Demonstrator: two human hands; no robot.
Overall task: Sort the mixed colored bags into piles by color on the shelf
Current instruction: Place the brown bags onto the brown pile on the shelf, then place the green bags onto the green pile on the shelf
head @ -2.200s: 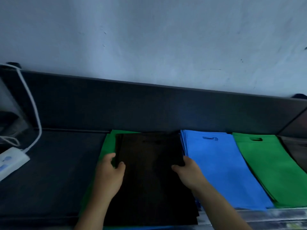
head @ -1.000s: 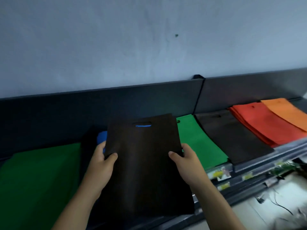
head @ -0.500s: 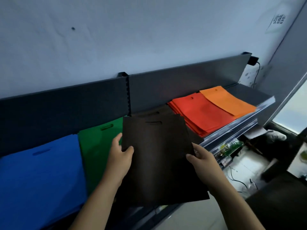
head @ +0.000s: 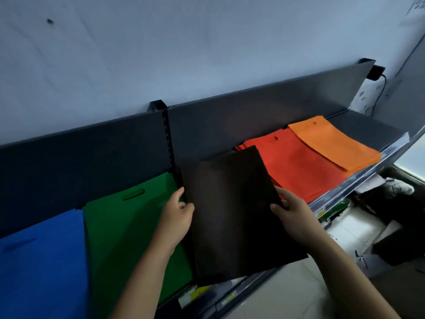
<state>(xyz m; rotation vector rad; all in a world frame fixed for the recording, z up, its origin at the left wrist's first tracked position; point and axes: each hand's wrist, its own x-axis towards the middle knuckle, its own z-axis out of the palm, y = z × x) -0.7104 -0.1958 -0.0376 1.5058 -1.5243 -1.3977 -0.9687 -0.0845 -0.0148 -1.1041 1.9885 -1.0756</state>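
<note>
A flat dark brown bag [head: 234,212] is held by both sides, lying between the green and red piles, low over the shelf. My left hand [head: 177,215] grips its left edge and my right hand [head: 292,215] grips its right edge. Whatever lies under the dark bag is hidden. On the dark shelf [head: 358,127] lie a blue pile [head: 39,261] at the far left, a green pile [head: 124,224] beside it, a red pile [head: 296,166] right of the held bag, and an orange pile [head: 331,141] overlapping the red pile's right side.
A dark back panel [head: 92,153] runs behind the shelf, with a slotted upright post [head: 169,139]. The shelf's front rail [head: 345,187] carries labels. Below right are floor tiles, cables and dark items [head: 400,226]. A black plug [head: 374,72] hangs on the wall.
The dark bag has been lifted off the mixed stack at the left and carried right past the blue and green piles. It now sits lower, next to the red pile.
</note>
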